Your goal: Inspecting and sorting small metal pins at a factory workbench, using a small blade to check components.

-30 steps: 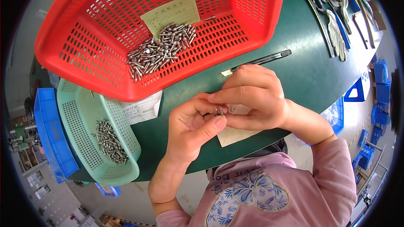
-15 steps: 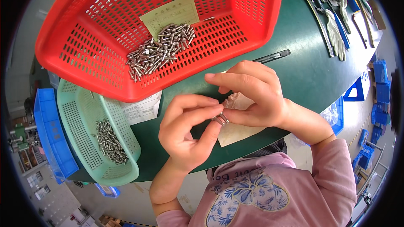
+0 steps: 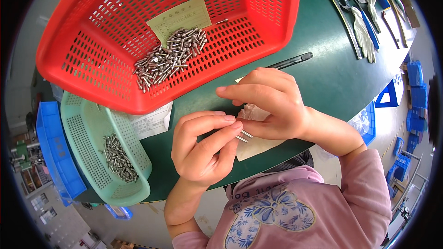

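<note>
Close together over the near edge of the table are both my hands. My left hand [image 3: 203, 146] pinches a few small, slim metal pins [image 3: 244, 134] between thumb and fingertips, their shiny ends pointing to the right. My right hand [image 3: 272, 103] meets them with its thumb, while its index finger stretches out, apart from the thumb; no held object shows in it. Beyond my hands, a red perforated basket [image 3: 106, 93] holds a pile of similar metal pins [image 3: 170, 57]. A pale green basket [image 3: 145, 175] to the left contains another pile of small metal parts [image 3: 119, 158].
Under my hands lie a beige sheet [image 3: 258, 146] and crumpled clear plastic [image 3: 253, 111]. A black strip-shaped tool [image 3: 290, 61] rests beyond my right hand. Gloves [image 3: 363, 37] and hand tools line the far right. A blue tray [image 3: 59, 150] stands at the far left.
My left fingers have shifted around the pins, which now lie more parallel, fewer of them showing. The right hand has moved slightly left. The whole view has shifted a little.
</note>
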The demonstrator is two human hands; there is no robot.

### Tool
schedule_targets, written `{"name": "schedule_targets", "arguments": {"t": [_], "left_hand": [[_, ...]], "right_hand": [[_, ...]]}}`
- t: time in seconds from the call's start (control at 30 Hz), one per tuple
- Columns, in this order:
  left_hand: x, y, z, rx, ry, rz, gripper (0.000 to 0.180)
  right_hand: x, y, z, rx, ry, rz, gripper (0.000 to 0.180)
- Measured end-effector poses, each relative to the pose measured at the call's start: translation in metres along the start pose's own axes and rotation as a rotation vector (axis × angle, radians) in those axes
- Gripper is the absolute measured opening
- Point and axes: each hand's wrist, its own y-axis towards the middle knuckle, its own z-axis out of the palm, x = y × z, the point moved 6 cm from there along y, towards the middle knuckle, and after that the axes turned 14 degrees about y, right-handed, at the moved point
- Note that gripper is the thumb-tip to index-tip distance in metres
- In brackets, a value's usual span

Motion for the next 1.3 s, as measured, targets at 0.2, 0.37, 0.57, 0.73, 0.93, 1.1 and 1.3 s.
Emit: {"name": "schedule_targets", "arguments": {"t": [0.2,0.37,0.57,0.73,0.93,1.1,1.3], "left_hand": [[-0.006,0.001,-0.006,-0.006,0.168,0.084,0.027],[0.003,0.004,-0.058,-0.181,0.571,-0.006,0.022],[0.036,-0.046,-0.167,-0.249,1.038,-0.643,0.023],[0.025,-0.039,-0.152,-0.299,1.017,-0.597,0.023],[0.006,0.024,-0.061,-0.055,0.578,-0.15,0.024],[0.028,0.017,-0.023,-0.026,0.469,-0.099,0.016],[0.044,0.002,-0.019,0.001,0.38,-0.224,0.015]], "right_hand": [[0.004,0.003,0.002,0.12,-0.031,0.038,0.043],[-0.015,0.006,-0.008,0.119,-0.322,0.136,0.03],[-0.067,0.053,-0.003,0.248,-0.809,0.148,0.011],[-0.091,0.071,0.0,0.309,-1.006,0.259,0.009],[-0.08,0.072,0.011,0.374,-0.603,0.061,0.009],[-0.079,0.072,0.025,0.519,-0.697,-0.013,0.008],[-0.061,0.069,0.018,0.461,-0.492,0.109,0.009]]}}
